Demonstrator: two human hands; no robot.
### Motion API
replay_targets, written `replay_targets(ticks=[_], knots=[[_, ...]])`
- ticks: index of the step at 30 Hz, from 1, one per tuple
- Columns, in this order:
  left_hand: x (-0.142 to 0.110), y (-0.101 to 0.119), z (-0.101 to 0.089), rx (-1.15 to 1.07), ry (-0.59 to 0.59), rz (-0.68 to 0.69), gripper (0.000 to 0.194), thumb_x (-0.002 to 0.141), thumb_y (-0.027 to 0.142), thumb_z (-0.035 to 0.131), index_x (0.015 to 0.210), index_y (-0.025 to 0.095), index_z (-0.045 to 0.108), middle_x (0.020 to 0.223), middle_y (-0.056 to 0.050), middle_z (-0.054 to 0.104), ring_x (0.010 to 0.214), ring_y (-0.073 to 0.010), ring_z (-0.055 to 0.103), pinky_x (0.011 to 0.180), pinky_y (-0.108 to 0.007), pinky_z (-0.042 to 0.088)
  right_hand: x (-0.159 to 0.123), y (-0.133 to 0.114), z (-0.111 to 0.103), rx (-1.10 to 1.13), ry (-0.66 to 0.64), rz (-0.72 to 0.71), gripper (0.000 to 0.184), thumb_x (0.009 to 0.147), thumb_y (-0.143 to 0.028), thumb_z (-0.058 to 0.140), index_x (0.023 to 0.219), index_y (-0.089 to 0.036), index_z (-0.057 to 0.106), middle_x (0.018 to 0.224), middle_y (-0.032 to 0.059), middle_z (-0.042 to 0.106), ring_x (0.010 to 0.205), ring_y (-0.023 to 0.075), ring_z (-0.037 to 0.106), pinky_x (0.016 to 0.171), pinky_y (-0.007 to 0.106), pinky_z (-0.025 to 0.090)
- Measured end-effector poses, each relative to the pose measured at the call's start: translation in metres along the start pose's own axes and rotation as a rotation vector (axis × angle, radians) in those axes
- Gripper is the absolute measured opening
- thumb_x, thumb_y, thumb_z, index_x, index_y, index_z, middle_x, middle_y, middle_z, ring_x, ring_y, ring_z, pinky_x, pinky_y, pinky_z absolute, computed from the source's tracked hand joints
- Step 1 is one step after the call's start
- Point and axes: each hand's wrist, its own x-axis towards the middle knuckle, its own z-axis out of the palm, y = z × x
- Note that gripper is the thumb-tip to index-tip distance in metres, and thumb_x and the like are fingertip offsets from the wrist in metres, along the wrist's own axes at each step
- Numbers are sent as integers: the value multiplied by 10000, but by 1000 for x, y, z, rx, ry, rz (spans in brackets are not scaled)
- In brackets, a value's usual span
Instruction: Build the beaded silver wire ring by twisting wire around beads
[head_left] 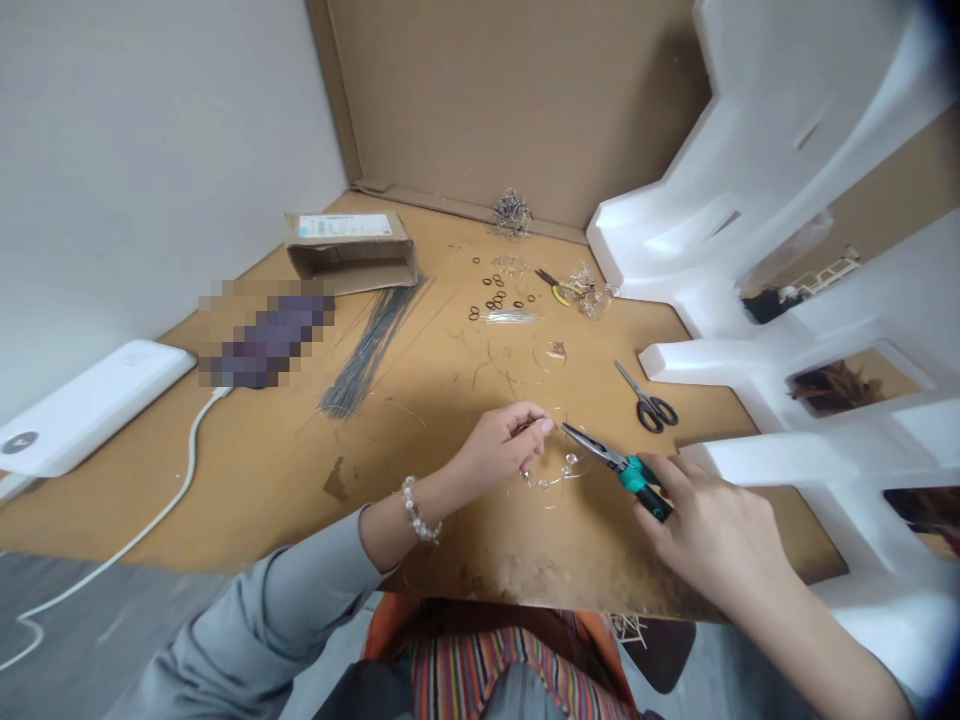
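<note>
My left hand is closed in a pinch on a thin beaded wire, whose curved length with clear beads hangs just below the fingers. Part of the wire is hidden by those fingers. My right hand is wrapped around the teal-and-black handles of long-nose pliers. The pliers' jaws point left, with their tips close to my left fingertips and the wire end. Whether the jaws touch the wire is too small to tell. Scissors with black handles lie beyond the pliers.
A bundle of grey wires lies beside an open cardboard box. Small dark rings, yellow-handled cutters and tangled wire lie farther back. At left are a white power bank and cable; white foam borders the right.
</note>
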Motion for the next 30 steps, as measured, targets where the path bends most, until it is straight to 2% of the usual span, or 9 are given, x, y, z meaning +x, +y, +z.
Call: replay_targets(ticks=[3, 6, 14, 23, 30], knots=[[1, -1, 0, -2, -28, -5, 182, 846, 325, 520, 826, 150, 563, 622, 42, 528, 445, -37, 450, 453, -160, 383, -2, 2, -1, -17, 3, 23, 253, 765, -342, 551, 961, -236, 671, 678, 17, 675, 533, 194, 621, 410, 260, 261], [1, -1, -1, -2, -7, -11, 188, 853, 325, 511, 847, 148, 576, 641, 34, 536, 449, -38, 457, 455, -164, 388, -6, 3, -1, -4, -18, 12, 245, 763, -348, 548, 951, -250, 671, 687, 16, 678, 507, 188, 608, 406, 262, 251], [0, -2, 1, 2, -7, 2, 180, 863, 304, 500, 886, 147, 588, 648, 36, 539, 448, -34, 463, 460, -163, 395, -7, 0, -1, -15, -58, 18, 253, 764, -353, 531, 936, -229, 669, 693, 39, 675, 522, 202, 613, 404, 262, 216], [2, 0, 1, -15, -36, -27, 252, 878, 371, 489, 822, 140, 571, 632, 24, 556, 448, -46, 479, 466, -179, 396, -6, 0, 0, -13, -29, 36, 245, 776, -351, 524, 930, -219, 661, 672, 36, 671, 502, 191, 600, 414, 258, 195], [2, -4, 0, 4, -6, -10, 283, 890, 391, 476, 803, 137, 566, 645, 16, 560, 455, -45, 488, 475, -179, 393, -11, 4, 3, 47, -29, -3, 251, 760, -322, 511, 944, -225, 654, 675, 32, 680, 500, 191, 602, 415, 257, 229]])
